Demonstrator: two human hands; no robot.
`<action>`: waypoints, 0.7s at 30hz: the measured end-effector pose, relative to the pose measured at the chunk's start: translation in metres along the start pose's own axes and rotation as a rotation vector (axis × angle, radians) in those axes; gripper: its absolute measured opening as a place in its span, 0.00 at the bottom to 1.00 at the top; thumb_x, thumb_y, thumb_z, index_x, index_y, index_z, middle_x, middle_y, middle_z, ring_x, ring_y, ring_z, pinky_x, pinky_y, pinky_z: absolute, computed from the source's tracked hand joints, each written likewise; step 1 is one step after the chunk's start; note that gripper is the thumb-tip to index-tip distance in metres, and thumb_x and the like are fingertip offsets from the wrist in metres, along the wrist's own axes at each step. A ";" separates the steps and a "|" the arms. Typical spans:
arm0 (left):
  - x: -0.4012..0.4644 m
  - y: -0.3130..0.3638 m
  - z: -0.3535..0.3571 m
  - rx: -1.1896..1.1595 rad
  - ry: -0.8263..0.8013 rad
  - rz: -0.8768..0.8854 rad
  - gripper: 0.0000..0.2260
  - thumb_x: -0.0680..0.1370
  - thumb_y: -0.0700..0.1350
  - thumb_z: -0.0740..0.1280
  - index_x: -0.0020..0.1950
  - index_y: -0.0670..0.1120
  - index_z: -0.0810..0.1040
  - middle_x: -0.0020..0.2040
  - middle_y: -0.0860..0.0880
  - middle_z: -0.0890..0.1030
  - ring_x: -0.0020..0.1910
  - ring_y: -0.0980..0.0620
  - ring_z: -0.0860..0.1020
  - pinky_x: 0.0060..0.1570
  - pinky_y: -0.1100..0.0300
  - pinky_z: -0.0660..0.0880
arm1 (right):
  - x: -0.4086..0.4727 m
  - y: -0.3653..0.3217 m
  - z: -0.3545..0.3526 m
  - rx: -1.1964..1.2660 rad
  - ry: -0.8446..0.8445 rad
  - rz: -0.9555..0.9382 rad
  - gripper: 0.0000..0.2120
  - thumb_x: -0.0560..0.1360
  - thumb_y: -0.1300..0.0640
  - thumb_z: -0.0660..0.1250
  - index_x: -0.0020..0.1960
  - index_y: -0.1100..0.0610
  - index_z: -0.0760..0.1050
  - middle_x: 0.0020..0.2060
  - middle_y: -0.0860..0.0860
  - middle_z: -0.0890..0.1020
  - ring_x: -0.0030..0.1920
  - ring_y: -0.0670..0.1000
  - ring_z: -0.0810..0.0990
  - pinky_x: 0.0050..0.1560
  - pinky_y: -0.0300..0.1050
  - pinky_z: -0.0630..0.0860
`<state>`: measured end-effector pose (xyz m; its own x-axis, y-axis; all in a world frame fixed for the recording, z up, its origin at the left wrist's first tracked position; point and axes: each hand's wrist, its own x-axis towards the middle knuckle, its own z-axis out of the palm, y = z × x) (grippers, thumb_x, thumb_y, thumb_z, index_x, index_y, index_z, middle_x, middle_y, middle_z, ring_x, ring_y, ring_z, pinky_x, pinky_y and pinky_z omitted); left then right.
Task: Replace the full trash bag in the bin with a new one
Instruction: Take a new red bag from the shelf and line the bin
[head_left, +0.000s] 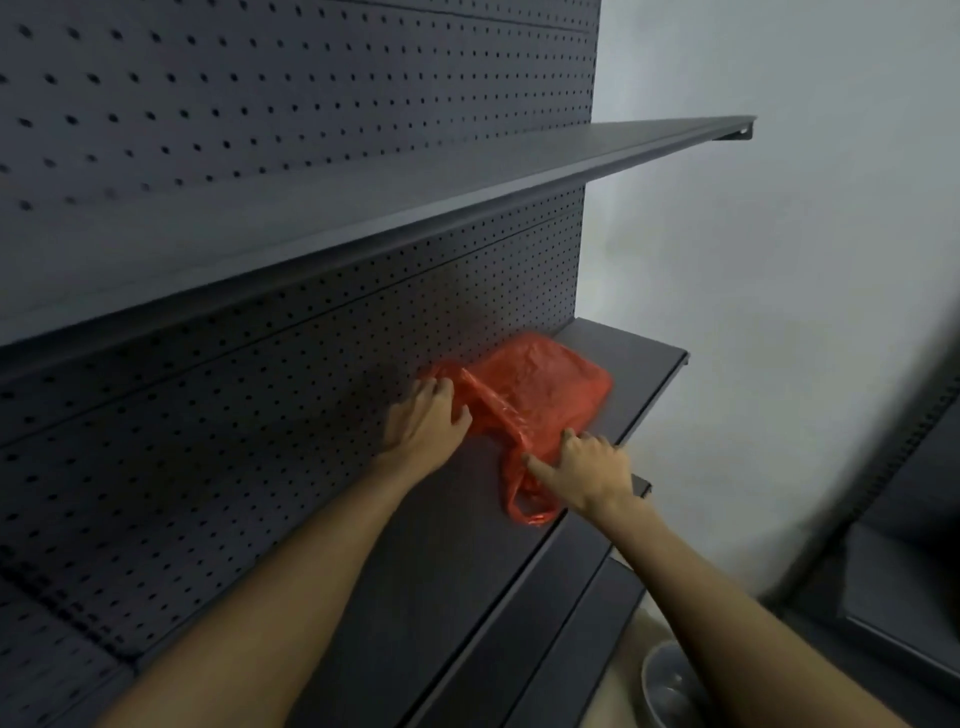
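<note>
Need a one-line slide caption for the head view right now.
Both hands, left hand and right hand, reach a crumpled red plastic bag lying on a dark shelf against a pegboard back panel.
</note>
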<state>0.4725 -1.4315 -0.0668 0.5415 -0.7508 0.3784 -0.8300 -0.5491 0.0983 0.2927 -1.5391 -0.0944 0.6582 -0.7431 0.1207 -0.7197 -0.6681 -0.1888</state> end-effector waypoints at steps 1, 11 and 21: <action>0.004 -0.001 0.004 0.005 -0.009 -0.007 0.16 0.81 0.55 0.60 0.60 0.46 0.75 0.59 0.47 0.78 0.57 0.50 0.76 0.49 0.53 0.77 | 0.006 -0.001 0.006 0.004 -0.022 0.027 0.36 0.73 0.27 0.53 0.57 0.59 0.75 0.54 0.58 0.82 0.55 0.61 0.80 0.52 0.54 0.74; 0.031 -0.016 0.043 0.047 -0.091 -0.061 0.28 0.80 0.54 0.63 0.77 0.47 0.61 0.71 0.45 0.71 0.68 0.46 0.70 0.54 0.51 0.76 | 0.036 -0.007 0.059 0.048 -0.213 0.177 0.25 0.75 0.38 0.62 0.59 0.58 0.77 0.57 0.56 0.82 0.58 0.59 0.79 0.52 0.49 0.75; 0.038 0.009 0.066 0.015 -0.309 -0.088 0.30 0.77 0.48 0.70 0.74 0.52 0.59 0.75 0.40 0.61 0.73 0.38 0.63 0.70 0.37 0.63 | 0.021 0.050 0.047 0.132 -0.113 0.097 0.17 0.79 0.51 0.62 0.61 0.61 0.67 0.54 0.61 0.81 0.55 0.63 0.79 0.48 0.54 0.74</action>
<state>0.4943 -1.4889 -0.1127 0.6279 -0.7750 0.0709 -0.7774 -0.6204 0.1035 0.2809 -1.5865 -0.1470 0.6128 -0.7901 -0.0129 -0.7507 -0.5770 -0.3217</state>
